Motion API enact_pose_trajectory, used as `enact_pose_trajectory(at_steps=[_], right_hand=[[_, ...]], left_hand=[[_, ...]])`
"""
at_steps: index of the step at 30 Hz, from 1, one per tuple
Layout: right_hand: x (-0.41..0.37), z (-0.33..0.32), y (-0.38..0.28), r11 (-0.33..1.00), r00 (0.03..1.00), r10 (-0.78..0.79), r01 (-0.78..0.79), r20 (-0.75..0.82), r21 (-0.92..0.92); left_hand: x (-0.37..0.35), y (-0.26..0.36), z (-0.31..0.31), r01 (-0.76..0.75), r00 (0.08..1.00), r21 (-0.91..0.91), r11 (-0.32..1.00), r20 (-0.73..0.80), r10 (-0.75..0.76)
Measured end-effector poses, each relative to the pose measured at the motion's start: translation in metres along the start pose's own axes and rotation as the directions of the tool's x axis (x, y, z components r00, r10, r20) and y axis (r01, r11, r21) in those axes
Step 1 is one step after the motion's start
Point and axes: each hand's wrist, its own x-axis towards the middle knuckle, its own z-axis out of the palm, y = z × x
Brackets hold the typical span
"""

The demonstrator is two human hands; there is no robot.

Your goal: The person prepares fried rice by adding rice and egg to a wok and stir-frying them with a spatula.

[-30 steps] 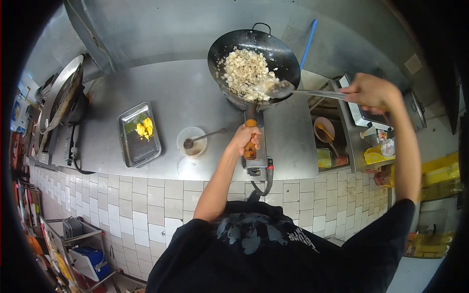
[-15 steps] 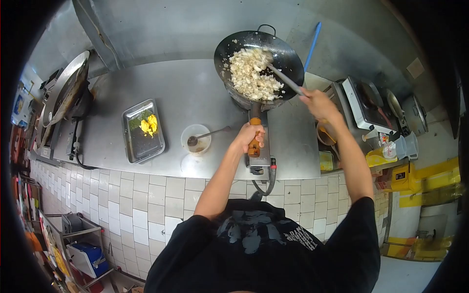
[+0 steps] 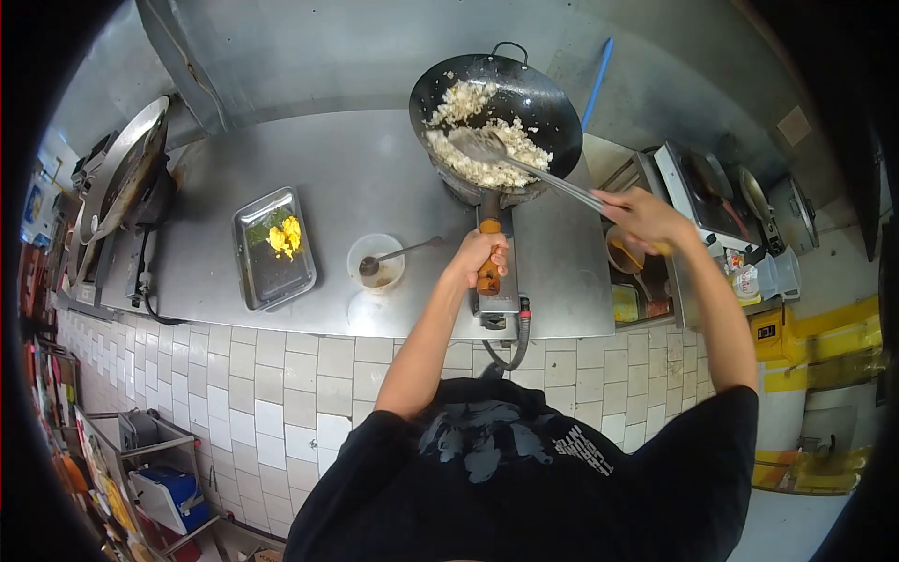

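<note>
A black wok (image 3: pixel 552 117) sits on a burner, with fried rice (image 3: pixel 515 145) spread over its bottom and left side. My left hand (image 3: pixel 482 258) is closed round the wok's wooden handle (image 3: pixel 489 279). In my right hand (image 3: pixel 648 220) is a long-handled metal wok spatula (image 3: pixel 552 178), its blurred head down in the rice at the left. Left of the wok handle, a small spoon (image 3: pixel 403 251) leans in a translucent bowl (image 3: pixel 376 281) holding a little brown residue. A metal tray (image 3: pixel 276 298) farther left carries yellow scrambled egg (image 3: pixel 284 238) and chopped greens (image 3: pixel 267 227).
Another large wok (image 3: pixel 131 159) stands on a burner at the far left. Along the right are a white portable stove (image 3: pixel 688 178) and a container with an orange-handled utensil (image 3: pixel 626 253). A blue stick (image 3: pixel 597 84) leans on the back wall, and a black hose (image 3: pixel 520 347) hangs off the counter's front edge.
The spatula head has swept left and toward me through the rice, splitting off a clump at the back. My right hand has shifted right and nearer; my left hand stays on the handle.
</note>
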Motion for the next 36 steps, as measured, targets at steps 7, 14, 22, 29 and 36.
enact_pose_trajectory(at_steps=[7,14,22,29,36], right_hand=[[-0.061,-0.016,0.014,0.658,0.845,-0.404,0.534,-0.349,0.531],[0.068,0.029,-0.01,0.064,0.271,-0.242,0.963,-0.932,0.264],[0.071,0.1,-0.01,0.066,0.04,-0.13,0.997,-0.991,0.032],[0.047,0.064,0.012,-0.016,0.151,-0.263,0.987,-0.953,0.16],[0.062,0.098,0.004,0.302,0.144,-0.405,0.953,-0.903,0.017]], left_hand=[[-0.004,0.001,0.001,0.006,1.0,-0.007,1.0,-0.018,-0.006],[0.009,0.002,-0.004,0.015,1.0,0.009,1.0,-0.017,-0.015],[0.013,0.01,-0.026,0.015,0.995,0.134,0.991,-0.099,-0.002],[0.017,0.023,-0.031,0.029,0.995,0.179,0.983,-0.096,-0.012],[-0.014,0.002,-0.028,-0.05,0.999,0.034,0.998,0.001,0.05]])
